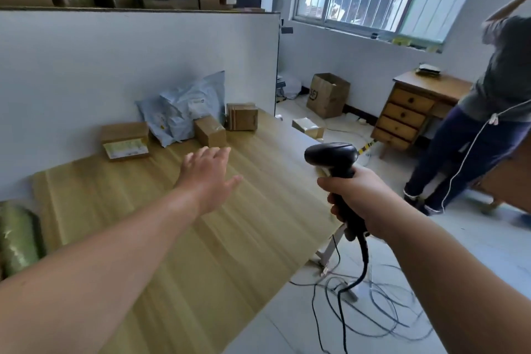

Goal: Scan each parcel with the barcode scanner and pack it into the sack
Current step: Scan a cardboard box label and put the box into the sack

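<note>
My right hand (356, 198) grips the handle of a black barcode scanner (333, 156), held upright past the table's right edge, its cable hanging to the floor. My left hand (208, 172) is stretched out over the wooden table (218, 238), fingers straight, holding nothing. Just beyond its fingertips sits a small brown box (210, 131). Behind that lie grey-blue plastic mailer bags (184, 108), another brown box (242, 116) and, at the left, a flat box with a label (125, 141). A green woven sack (17, 238) shows at the left edge.
A white partition (138, 60) backs the table, with cardboard boxes stacked above it. Tangled cables (370, 304) lie on the floor at the right. A person (488, 112) stands at the far right beside a wooden drawer cabinet (413, 112). An open carton (327, 95) stands under the window.
</note>
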Action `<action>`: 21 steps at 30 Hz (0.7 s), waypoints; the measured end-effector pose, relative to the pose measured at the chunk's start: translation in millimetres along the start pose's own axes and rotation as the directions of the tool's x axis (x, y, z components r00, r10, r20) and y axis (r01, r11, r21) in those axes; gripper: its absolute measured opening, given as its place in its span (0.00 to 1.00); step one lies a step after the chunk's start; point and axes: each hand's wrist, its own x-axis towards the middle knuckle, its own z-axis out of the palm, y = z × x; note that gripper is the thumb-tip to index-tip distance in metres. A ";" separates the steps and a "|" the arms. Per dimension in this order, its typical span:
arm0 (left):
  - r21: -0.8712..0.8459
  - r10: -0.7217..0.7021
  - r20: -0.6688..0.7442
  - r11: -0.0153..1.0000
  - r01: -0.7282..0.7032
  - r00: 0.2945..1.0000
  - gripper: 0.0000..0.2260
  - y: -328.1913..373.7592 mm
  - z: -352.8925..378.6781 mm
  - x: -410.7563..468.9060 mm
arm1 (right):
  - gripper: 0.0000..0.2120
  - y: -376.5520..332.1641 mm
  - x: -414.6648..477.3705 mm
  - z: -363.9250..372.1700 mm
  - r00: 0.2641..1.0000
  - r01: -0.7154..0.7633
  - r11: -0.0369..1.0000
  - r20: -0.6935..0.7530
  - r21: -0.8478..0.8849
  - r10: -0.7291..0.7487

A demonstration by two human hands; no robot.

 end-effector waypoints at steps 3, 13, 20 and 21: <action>-0.004 -0.020 -0.015 1.000 0.020 1.000 0.32 -0.5 4.7 41.9 | 0.09 -11.9 40.2 -6.1 1.000 0.014 1.000 0.002 -0.020 -0.014; 0.019 -0.110 -0.021 0.994 0.110 0.994 0.33 -1.3 6.5 190.6 | 0.08 -67.6 194.2 -19.7 0.998 0.020 0.999 0.058 -0.038 -0.017; 0.011 -0.261 -0.014 0.965 0.261 0.965 0.33 7.8 39.2 313.3 | 0.09 -89.8 368.1 -1.3 0.976 0.033 0.999 0.217 -0.030 -0.025; -0.011 -0.302 -0.005 0.953 0.302 0.953 0.33 7.9 46.2 333.9 | 0.09 -94.6 398.3 2.3 0.971 0.036 0.999 0.239 -0.035 -0.027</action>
